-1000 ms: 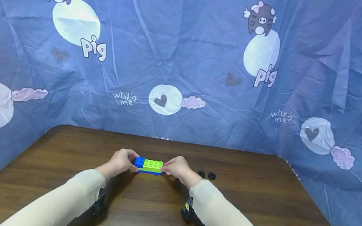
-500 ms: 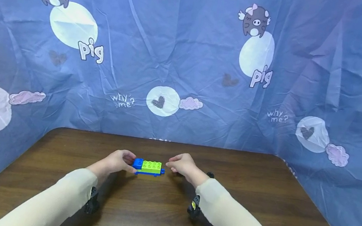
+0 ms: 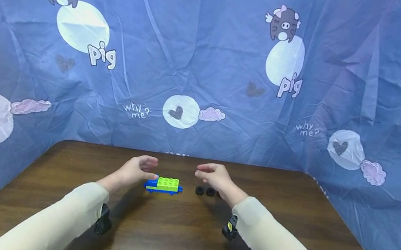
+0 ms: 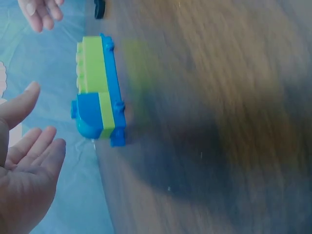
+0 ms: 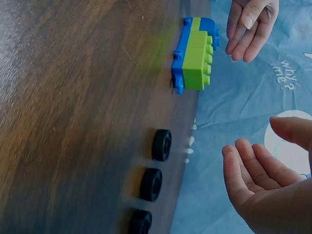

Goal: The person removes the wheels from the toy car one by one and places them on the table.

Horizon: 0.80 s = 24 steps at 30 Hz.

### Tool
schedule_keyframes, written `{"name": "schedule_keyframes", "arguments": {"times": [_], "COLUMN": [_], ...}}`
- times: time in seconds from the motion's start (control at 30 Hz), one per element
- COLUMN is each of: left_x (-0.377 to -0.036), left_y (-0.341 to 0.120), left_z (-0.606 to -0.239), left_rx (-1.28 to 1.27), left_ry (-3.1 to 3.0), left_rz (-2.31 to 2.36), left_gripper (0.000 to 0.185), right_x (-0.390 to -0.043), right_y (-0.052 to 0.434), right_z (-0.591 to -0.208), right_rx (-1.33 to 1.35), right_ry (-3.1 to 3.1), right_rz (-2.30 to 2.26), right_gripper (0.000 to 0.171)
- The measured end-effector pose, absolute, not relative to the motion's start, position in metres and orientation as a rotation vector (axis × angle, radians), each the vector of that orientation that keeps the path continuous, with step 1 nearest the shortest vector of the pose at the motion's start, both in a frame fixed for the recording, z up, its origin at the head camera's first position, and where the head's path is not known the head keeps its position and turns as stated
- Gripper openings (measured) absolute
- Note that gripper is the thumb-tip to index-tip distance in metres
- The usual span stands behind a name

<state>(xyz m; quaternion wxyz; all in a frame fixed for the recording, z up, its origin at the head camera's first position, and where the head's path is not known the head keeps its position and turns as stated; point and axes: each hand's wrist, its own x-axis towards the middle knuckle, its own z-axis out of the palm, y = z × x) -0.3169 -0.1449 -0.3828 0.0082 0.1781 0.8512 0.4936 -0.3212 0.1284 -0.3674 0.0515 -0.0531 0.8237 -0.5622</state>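
Observation:
A toy vehicle of lime green bricks (image 3: 168,183) on a blue wheel base (image 3: 163,192) stands on the table, with a blue rounded brick (image 5: 208,25) at its left end. My left hand (image 3: 134,173) hovers over that end, fingers spread. In the left wrist view a gap shows between this hand and the blue brick. Right of the vehicle, my right hand (image 3: 219,180) is raised with loosely bent fingers, and nothing is in it. Below it lie black wheels (image 3: 200,190), three of them seen in the right wrist view; my hand partly covers one in the head view.
The brown wooden table (image 3: 170,239) reaches back to a blue printed cloth (image 3: 209,58), which hangs behind it and at both sides. A small black camera is worn on each wrist.
My left hand has let go of the vehicle's left end and risen. The right hand has left its right end and moved up and right, uncovering wheels. The vehicle stays in place.

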Motion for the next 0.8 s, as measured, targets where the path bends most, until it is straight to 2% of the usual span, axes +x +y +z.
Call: {"name": "schedule_keyframes", "arguments": {"times": [0.47,0.8], "left_x": [-0.309,-0.287], "left_y": [-0.123,-0.117], "left_z": [-0.369,-0.363], "left_rx": [0.555,0.697], "left_ry": [2.598,2.853], "left_rz": [1.593,1.365], "left_gripper": [0.055,0.057], "right_x": [-0.314,-0.300], "right_y": [0.158,0.176], "right_z": [-0.358,-0.356], "right_rx": [-0.254,-0.535], "right_ry": [2.562,2.791], "right_rz": [-1.769,-1.553], "right_gripper": [0.033,0.034]}}
